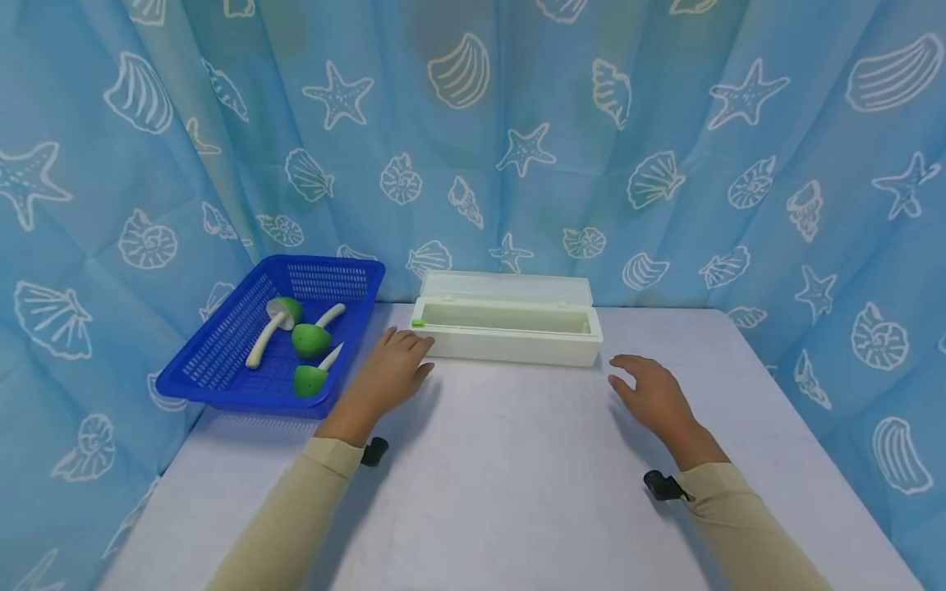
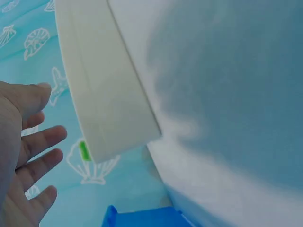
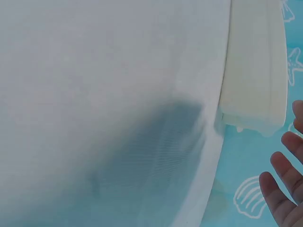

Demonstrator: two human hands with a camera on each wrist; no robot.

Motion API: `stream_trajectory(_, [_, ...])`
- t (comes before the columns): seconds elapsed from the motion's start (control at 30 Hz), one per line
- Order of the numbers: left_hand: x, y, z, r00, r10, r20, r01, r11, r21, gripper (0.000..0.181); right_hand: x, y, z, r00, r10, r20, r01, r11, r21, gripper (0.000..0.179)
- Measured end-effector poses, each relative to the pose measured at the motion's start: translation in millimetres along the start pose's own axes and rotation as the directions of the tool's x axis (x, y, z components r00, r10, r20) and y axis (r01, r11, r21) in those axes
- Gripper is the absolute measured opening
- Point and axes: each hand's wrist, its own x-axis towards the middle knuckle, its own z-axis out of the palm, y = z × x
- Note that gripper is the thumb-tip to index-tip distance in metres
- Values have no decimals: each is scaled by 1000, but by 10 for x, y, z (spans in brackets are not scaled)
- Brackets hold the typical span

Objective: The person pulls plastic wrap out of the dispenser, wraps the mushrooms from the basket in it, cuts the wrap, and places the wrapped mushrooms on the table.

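Note:
A long white box (image 1: 510, 346) stands near the table's back edge, its hinged lid (image 1: 506, 287) raised behind it. A small green piece (image 1: 418, 323) sits at the box's left front corner. My left hand (image 1: 392, 369) is beside that corner, fingers spread and holding nothing; the left wrist view shows the fingertips apart from the box's end. Off the box's right end hovers my right hand (image 1: 650, 396), its fingers relaxed around nothing. In the right wrist view its fingers (image 3: 284, 165) lie past the box's end.
A blue plastic basket (image 1: 214, 394) stands at the table's left, close to my left forearm. Inside lie toy mushrooms with green caps (image 1: 310, 340) and white stems. A blue curtain (image 1: 517, 164) with white shell prints hangs behind the white-covered table (image 1: 532, 492).

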Motion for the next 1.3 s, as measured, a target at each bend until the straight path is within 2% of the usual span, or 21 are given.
stream_trajectory(0.2, [222, -106, -18, 999, 26, 23, -26, 1000, 3, 27, 161, 10, -16, 998, 50, 33, -52, 997, 60, 38])
stream_trajectory(0.4, [490, -250, -46, 1000, 0, -11, -1, 1000, -9, 15, 357, 8, -56, 999, 43, 9, -44, 995, 94, 37])
stream_trajectory(0.47, [565, -290, -38, 1000, -11, 0, 11, 1000, -22, 14, 423, 11, -62, 999, 45, 3, -45, 994, 104, 37])
stream_trajectory(0.6, [664, -337, 12, 996, -41, 80, 46, 997, -65, 17, 547, -5, -62, 999, 45, 22, -47, 992, 114, 39])
stream_trajectory(0.73, [787, -346, 64, 983, -67, 174, 88, 989, -118, 23, 697, -51, -61, 999, 7, 40, -11, 994, 108, 39])
stream_trajectory(0.83, [905, -348, 86, 970, -73, 231, 108, 984, -144, 29, 820, -105, -59, 998, -43, 52, 37, 993, 109, 39])
stream_trajectory(0.93, [999, -362, 104, 949, -67, 307, 134, 970, -203, 37, 921, -159, -44, 994, -83, 74, 74, 990, 118, 38])
stream_trajectory(1.0, [1036, -379, 117, 937, -61, 343, 146, 963, -228, 38, 968, -180, -20, 991, -100, 90, 88, 988, 130, 38])
stream_trajectory(1.07, [1045, -392, 122, 932, -58, 358, 157, 954, -254, 36, 994, -193, 11, 990, -99, 101, 83, 986, 147, 38])
stream_trajectory(1.2, [1026, -374, 180, 956, -52, 287, 133, 953, -273, 27, 1016, -175, 62, 993, -84, 88, 69, 984, 164, 34])
stream_trajectory(1.3, [1026, -333, 247, 969, -53, 242, 127, 945, -301, 25, 1046, -153, 76, 995, -87, 55, 77, 985, 156, 32])
